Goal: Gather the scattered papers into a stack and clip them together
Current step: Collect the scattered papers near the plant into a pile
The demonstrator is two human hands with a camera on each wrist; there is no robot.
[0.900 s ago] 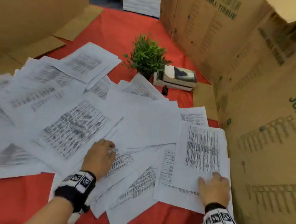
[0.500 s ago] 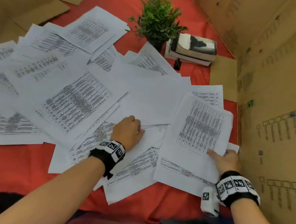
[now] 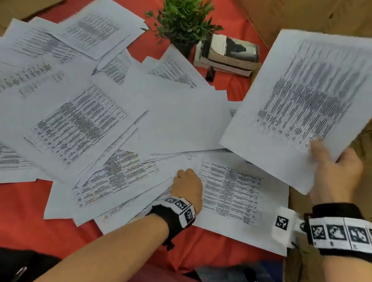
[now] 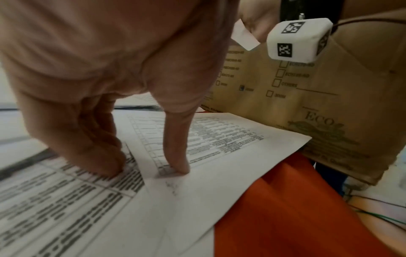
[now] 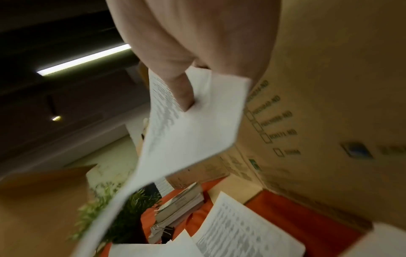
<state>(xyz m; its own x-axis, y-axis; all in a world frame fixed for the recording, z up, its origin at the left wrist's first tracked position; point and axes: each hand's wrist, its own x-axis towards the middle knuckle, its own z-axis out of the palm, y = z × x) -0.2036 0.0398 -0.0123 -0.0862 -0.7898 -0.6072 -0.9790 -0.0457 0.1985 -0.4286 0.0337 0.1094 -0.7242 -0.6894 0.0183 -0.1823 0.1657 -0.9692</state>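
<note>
Several printed white sheets [image 3: 87, 117] lie scattered and overlapping on a red cloth. My right hand [image 3: 334, 168] pinches one printed sheet [image 3: 309, 102] by its near corner and holds it raised above the table at the right; in the right wrist view the thumb [image 5: 182, 90] lies on that sheet [image 5: 189, 132]. My left hand [image 3: 187, 186] rests on the overlapping sheets near the front, with its fingertips [image 4: 180, 167] pressing a printed sheet [image 4: 208, 147] down. A black binder clip [image 3: 210, 74] lies by the books at the back, also seen as the clip [image 5: 164, 231].
A small green plant [image 3: 183, 15] in a dark pot stands at the back. A stack of books [image 3: 229, 54] lies to its right. Cardboard box walls [image 3: 329, 13] close in the right side and back left. The red cloth [image 3: 10, 210] shows bare at front left.
My right hand has taken hold of the right-hand sheet and lifted it off the table. My left hand has slid right along the papers and still rests on them.
</note>
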